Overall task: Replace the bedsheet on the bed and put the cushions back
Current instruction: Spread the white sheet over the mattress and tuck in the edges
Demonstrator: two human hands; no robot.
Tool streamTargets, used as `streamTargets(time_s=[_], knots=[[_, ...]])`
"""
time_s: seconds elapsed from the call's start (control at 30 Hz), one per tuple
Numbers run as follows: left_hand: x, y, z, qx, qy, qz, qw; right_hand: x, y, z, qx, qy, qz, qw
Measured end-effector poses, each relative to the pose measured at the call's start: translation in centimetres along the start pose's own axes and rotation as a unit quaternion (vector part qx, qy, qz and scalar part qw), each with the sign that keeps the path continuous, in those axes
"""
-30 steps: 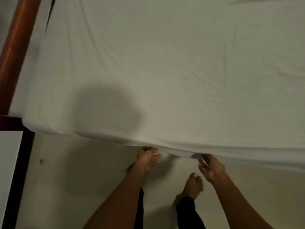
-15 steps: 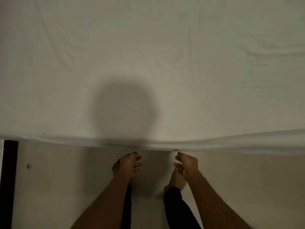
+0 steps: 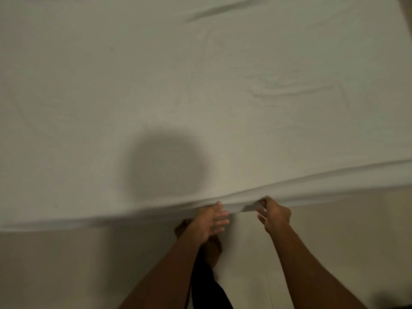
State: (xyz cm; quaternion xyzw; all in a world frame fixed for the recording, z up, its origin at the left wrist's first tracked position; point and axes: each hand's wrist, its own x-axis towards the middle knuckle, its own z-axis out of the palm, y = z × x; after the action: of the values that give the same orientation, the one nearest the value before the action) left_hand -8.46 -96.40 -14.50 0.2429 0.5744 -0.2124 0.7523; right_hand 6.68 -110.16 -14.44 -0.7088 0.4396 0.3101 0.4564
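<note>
A white bedsheet (image 3: pixel 200 85) covers the whole bed and fills the upper two thirds of the head view, with creases at the right and a round shadow near the middle. At the sheet's near edge, my left hand (image 3: pixel 209 220) has its fingers stretched out, tips under the hanging hem. My right hand (image 3: pixel 275 216) pinches a small flap of the same hem just to the right. No cushions are in view.
Pale floor (image 3: pixel 78 264) runs along the bed's near side below the sheet edge. My bare foot and dark trouser leg (image 3: pixel 207 284) stand between my forearms, close to the bed.
The view has shifted right along the bed, so the wooden frame and dark strip at the left are gone. My hands have risen to the hem again, and the right one now pinches it.
</note>
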Motion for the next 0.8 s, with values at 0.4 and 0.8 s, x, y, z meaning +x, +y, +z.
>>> streamTargets(time_s=[0.4,0.8], knots=[[2.7,-4.0,7.2,0.070,0.184,0.003,0.980,0.8,4.1,-5.0,-0.120,0.042,0.041,0.991],[3.3,-3.4,15.9,0.080,0.008,0.009,0.997,8.1,-7.3,-12.3,0.058,0.019,-0.004,0.998]])
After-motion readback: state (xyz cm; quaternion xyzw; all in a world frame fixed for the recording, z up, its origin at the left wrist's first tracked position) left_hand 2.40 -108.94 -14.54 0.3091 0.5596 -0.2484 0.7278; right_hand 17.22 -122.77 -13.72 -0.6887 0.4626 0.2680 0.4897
